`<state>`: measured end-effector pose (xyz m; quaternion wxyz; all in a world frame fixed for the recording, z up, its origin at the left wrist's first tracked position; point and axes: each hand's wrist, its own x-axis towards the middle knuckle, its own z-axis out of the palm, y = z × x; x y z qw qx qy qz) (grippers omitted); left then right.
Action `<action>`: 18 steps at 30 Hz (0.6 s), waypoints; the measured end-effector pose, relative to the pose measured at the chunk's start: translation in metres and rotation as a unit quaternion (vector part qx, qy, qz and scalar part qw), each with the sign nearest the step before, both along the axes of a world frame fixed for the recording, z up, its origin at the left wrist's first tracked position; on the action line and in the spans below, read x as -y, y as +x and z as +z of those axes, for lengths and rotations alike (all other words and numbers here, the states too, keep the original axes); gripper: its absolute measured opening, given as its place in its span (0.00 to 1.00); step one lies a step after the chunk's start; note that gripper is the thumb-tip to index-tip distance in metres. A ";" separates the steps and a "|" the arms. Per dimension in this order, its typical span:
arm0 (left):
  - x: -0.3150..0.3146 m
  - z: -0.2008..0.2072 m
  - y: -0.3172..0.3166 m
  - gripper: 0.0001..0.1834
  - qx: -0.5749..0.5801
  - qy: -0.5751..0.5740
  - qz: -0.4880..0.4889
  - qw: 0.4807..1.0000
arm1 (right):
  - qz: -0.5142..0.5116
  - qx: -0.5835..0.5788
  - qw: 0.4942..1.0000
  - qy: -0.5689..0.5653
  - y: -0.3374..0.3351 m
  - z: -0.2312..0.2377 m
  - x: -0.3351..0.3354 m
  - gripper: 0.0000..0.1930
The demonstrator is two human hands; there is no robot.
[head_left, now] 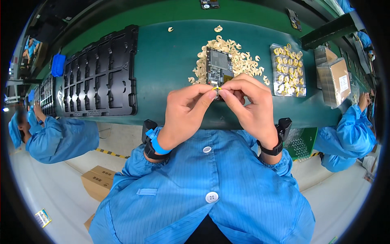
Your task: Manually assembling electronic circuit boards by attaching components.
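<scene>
Fingertips of my left hand point(190, 103) and my right hand point(251, 101) pinch a small yellow-edged round piece point(217, 88) between them, in front of my chest. It resembles the pieces in the clear tray, but the fingers cover most of it. Just beyond and under the fingertips a dark circuit board point(219, 61) lies on the green mat point(162, 61), its near end partly hidden by my hands. Many cream C-shaped scraps point(243, 61) lie scattered around the board, some right against its edges.
Left stands a black moulded tray point(101, 75). On the right are a clear tray point(278, 90) of yellow-rimmed round pieces and a stack of clear-wrapped packs point(335, 81). A dark bar point(329, 32) juts in at the far right. Co-workers in blue point(65, 136) sit on both sides.
</scene>
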<state>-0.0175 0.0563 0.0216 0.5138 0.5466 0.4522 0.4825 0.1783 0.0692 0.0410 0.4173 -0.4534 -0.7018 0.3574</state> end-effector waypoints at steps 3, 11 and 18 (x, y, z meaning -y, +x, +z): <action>0.000 -0.003 -0.006 0.08 -0.004 -0.004 -0.021 1.000 | -0.011 -0.106 0.992 -0.074 -0.001 0.000 0.003 0.05; -0.009 0.003 -0.017 0.16 0.012 -0.050 -0.093 0.994 | 0.007 -0.036 0.993 -0.113 0.005 0.015 0.004 0.03; -0.005 0.012 -0.015 0.16 0.107 -0.109 -0.088 0.984 | 0.001 -0.004 0.993 -0.121 -0.010 0.026 0.010 0.03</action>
